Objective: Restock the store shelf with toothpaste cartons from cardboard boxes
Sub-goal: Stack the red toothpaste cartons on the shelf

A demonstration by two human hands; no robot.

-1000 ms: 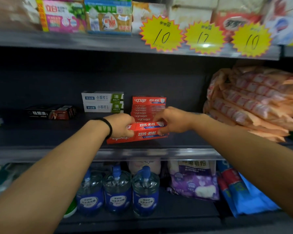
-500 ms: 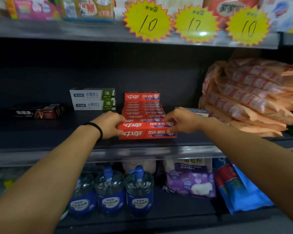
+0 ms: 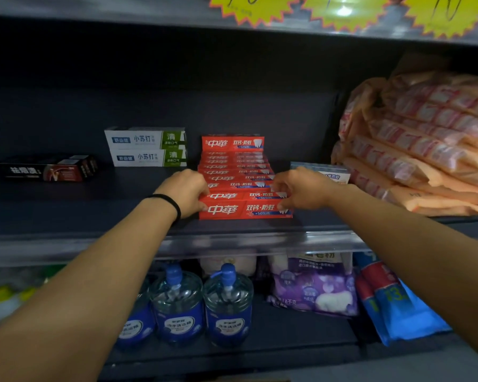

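Head | red cartons (image 3: 244,209) now square on shelf (image 3: 94,216) | both hands' grip holding ends: left hand (image 3: 186,193), right hand (image 3: 301,188)

Bare shelf (image 3: 66,213) left; orange packs (image 3: 425,150) crowd right.

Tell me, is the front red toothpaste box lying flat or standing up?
Lying flat. The front red carton rests lengthwise on the shelf, held at its ends by the left hand and right hand.

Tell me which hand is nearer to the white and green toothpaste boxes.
Left. The left hand is just below and right of the white and green boxes; the right hand is farther right, beyond the red cartons.
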